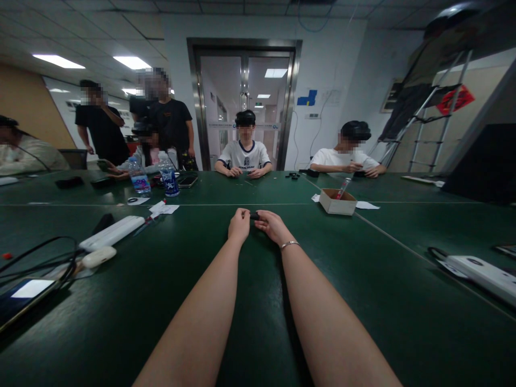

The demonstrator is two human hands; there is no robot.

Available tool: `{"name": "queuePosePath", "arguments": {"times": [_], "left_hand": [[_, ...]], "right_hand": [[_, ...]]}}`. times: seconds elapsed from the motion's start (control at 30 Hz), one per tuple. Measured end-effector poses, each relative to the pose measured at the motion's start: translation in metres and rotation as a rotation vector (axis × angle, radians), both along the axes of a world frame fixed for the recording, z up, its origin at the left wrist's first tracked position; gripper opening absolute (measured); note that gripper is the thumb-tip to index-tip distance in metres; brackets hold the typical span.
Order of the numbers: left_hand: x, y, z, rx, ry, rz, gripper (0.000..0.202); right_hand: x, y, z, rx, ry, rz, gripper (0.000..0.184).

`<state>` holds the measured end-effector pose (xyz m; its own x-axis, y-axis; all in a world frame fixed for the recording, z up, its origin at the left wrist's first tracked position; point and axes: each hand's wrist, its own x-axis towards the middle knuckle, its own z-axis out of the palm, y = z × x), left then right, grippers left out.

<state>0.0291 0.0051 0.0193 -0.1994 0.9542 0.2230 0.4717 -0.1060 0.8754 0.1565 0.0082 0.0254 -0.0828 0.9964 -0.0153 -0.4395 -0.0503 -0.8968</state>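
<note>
Both my forearms stretch out over the dark green table (363, 279). My left hand (239, 224) and my right hand (271, 224) meet at the table's middle, fingers curled, pinching a small black object (254, 216) between them. It is too small to name. A thin bracelet (289, 244) circles my right wrist.
A small cardboard box (337, 202) with a pen stands to the right, paper slips beside it. Two water bottles (169, 177) stand at the far left. White power strips (112, 231) and cables lie left and right, a phone (24, 295) at near left. Several people sit or stand across the table.
</note>
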Motion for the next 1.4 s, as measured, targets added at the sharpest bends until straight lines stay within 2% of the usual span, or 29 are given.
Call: {"name": "queuePosePath", "arguments": {"times": [0.3, 0.4, 1.0, 1.27, 1.4], "left_hand": [[0.001, 0.006, -0.006, 0.072, -0.006, -0.012, 0.023], [0.001, 0.005, -0.006, 0.051, 0.003, -0.026, 0.028], [0.000, 0.001, -0.004, -0.008, -0.014, -0.039, 0.031], [0.000, 0.012, -0.014, 0.049, -0.041, -0.029, 0.023], [0.000, 0.009, -0.013, 0.041, -0.023, -0.036, 0.032]], "right_hand": [[0.000, 0.002, -0.001, -0.019, 0.006, -0.008, 0.006], [-0.001, 0.001, -0.001, -0.019, 0.004, -0.006, 0.007], [0.001, -0.001, 0.000, 0.011, -0.015, 0.027, 0.009], [0.001, 0.000, -0.002, 0.018, 0.006, 0.031, 0.006], [0.002, -0.001, -0.001, 0.030, 0.007, 0.041, 0.007]]}}
